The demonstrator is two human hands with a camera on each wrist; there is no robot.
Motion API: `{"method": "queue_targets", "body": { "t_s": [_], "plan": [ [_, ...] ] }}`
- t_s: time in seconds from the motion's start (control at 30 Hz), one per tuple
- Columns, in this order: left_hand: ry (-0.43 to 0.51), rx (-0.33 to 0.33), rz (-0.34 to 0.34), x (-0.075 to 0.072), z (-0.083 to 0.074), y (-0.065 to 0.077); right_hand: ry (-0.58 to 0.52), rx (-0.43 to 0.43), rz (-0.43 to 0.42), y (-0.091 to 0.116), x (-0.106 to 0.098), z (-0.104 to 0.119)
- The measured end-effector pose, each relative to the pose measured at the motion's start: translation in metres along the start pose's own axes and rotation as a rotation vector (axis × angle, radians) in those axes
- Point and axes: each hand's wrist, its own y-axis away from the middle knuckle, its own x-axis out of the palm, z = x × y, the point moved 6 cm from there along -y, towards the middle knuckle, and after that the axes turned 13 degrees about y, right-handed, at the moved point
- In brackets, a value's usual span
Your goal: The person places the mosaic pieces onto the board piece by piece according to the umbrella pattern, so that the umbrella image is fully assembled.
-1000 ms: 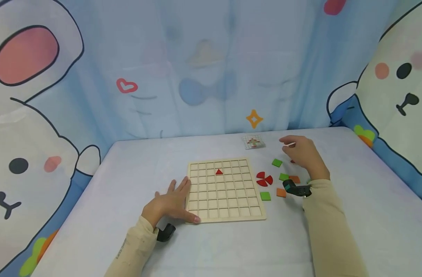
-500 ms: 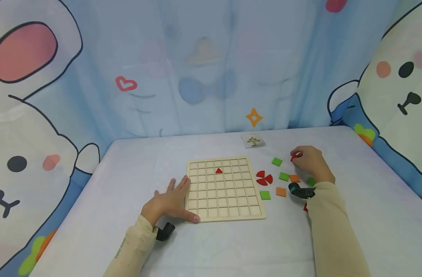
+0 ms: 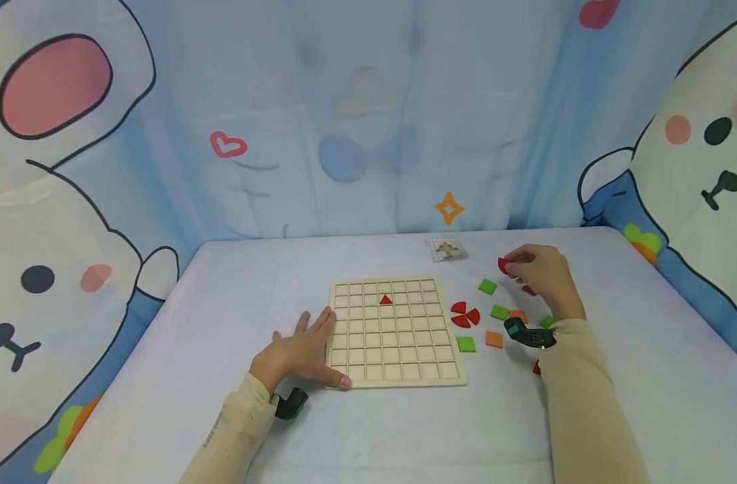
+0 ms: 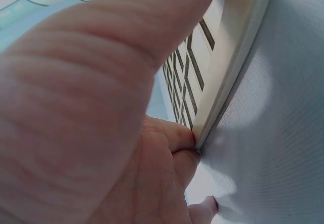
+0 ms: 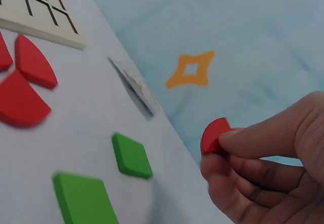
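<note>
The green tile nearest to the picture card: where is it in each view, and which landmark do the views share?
Head: the green tile is right of centre, below and right of the picture card.
Left wrist: not in this picture.
Right wrist: below and slightly left of centre, left of the right hand.
Shared landmark: the wooden board, below centre in head, upper right in left wrist, top left in right wrist.
</note>
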Motion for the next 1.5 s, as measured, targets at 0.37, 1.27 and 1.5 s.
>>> {"method": "queue_targets", "body": {
  "t_s": [0.37,1.27,1.5],
  "plan": [
    [-0.022,0.010,0.010,0.001,0.000,-0.001,-0.433,-0.165,0.139,-0.001,0.028,0.056],
    [-0.046,-0.013,0.008,0.000,0.001,-0.004,-0.507,-0.367,0.290,0.029,0.091,0.174],
    [-0.054,-0.007,0.003,0.001,0.002,-0.006,-0.240,-0.434,0.187,0.033,0.110,0.179]
  ]
}}
